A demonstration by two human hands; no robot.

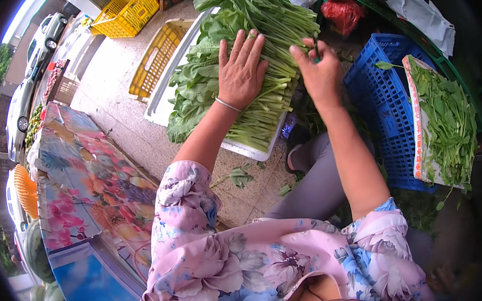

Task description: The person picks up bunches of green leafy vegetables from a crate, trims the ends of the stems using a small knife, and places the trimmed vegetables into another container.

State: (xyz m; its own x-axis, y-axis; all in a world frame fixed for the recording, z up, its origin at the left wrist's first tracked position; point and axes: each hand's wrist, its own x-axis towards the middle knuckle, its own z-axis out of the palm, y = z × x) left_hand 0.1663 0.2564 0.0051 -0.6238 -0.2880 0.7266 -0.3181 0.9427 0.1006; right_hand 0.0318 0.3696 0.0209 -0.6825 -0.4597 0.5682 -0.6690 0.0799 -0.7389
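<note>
A white foam tray (262, 154) bears a thick layer of leafy green vegetables (193, 84), their leaves towards the left and their pale stalks towards the right. My left hand (241, 67) rests palm down on the layer, fingers slightly spread, gripping nothing. Beside the stalk ends, my right hand (323, 74) pinches a small dark green object (317, 55) between thumb and fingers. Most of that object is hidden by the hand, so its kind is unclear.
A blue plastic crate (384, 113) stands at the right, with a smaller box of greens (447, 121) against it. Yellow crates (159, 57) lie beyond the tray. A fruit-printed panel (98, 174) flanks my left side. Loose leaves (241, 177) lie on the floor.
</note>
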